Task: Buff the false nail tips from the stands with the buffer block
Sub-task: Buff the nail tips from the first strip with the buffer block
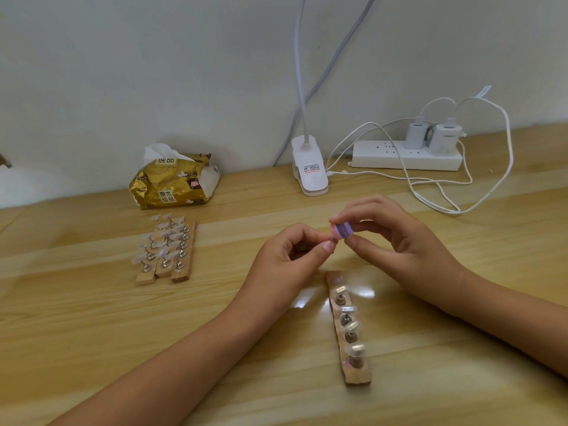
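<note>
Above the table (92, 302) | right hand (399, 238) pinches buffer block (341, 230) | left hand (292, 256) pinches nail tip (332, 240)

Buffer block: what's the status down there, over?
Right hand pinches the buffer block. Left hand pinches a small piece against it, likely a nail tip. Near stand lies below the hands, three stands at left; nothing in the way.

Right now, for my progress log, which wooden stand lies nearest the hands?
The single stand lying alone, close to the left hand and right hand; the other three stands sit together left, by the tissue pack.
</note>
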Motion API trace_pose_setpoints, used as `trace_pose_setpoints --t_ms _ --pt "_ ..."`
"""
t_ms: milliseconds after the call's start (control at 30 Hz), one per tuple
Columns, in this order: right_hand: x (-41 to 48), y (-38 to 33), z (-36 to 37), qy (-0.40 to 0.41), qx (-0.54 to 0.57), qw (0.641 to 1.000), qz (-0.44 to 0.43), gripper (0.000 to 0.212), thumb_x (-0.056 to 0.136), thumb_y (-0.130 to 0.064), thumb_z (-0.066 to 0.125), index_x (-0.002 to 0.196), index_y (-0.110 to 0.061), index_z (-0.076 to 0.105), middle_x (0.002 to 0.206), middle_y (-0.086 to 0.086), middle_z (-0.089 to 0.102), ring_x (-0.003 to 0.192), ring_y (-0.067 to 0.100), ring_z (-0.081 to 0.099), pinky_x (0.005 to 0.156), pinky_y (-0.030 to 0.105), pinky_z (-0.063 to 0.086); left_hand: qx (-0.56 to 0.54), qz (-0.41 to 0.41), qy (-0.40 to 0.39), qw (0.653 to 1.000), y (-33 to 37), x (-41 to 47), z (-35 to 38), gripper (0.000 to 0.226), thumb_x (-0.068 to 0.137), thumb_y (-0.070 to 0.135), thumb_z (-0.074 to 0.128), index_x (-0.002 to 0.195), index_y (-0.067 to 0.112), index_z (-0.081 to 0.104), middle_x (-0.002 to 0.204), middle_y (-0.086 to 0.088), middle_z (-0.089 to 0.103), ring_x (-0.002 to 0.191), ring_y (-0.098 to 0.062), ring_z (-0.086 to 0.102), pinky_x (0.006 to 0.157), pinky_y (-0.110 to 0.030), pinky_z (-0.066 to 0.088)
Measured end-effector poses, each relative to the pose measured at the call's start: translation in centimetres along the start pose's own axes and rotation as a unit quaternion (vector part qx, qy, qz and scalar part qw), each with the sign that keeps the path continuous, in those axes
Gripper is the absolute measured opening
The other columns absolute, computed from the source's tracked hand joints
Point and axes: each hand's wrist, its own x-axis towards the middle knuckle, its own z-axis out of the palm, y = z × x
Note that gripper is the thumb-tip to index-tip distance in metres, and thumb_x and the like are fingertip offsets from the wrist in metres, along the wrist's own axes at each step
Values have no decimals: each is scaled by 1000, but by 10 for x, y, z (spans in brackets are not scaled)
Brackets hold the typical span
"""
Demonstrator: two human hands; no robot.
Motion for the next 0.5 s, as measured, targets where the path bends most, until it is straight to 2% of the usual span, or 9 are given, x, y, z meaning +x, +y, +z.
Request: trace_pose_setpoints --t_ms 67,167,233,300,433,500 --pt "0 0 0 0 5 1000 18 31 91 -2 64 113 -24 66 113 1 59 114 18 60 102 33 48 0 -1 -3 1000 0 -1 0 5 88 11 67 85 14 69 77 12 69 75 2 61 71 -11 45" --pt "-2 -1 0 -18 -22 1000 -7 27 91 -9 60 114 -21 68 117 0 59 118 22 57 103 32 45 9 8 -12 1000 0 -2 1 7 88 12 66 86 17 70 81 10 70 79 1 62 73 -12 46" --pt "-1 0 -1 -12 -13 1000 15 28 93 -5 60 114 -21 68 116 -1 61 117 21 58 103 35 46 8 2 -7 1000 0 -1 1 5 88 11 66 89 11 71 83 8 71 80 0 63 74 -12 47" --pt "0 -1 -1 -9 -7 999 39 33 94 2 59 113 -23 67 115 -1 61 116 18 59 104 38 47 7 -2 0 1000 0 -1 1 6 88 11 67 91 8 71 83 7 71 80 0 63 74 -12 46" --pt "-2 -5 1 -10 -48 999 -9 31 90 -2 60 113 -22 68 116 1 60 118 20 57 103 30 44 9 0 -8 1000 3 -3 1 7 88 11 66 87 15 71 81 9 71 80 0 63 75 -13 47" --pt "-1 -3 0 2 -36 999 22 33 91 4 62 111 -22 68 114 1 60 114 18 59 102 35 47 2 -9 -1 1000 3 -2 1 4 88 10 67 88 11 71 77 11 70 76 2 62 72 -12 46"
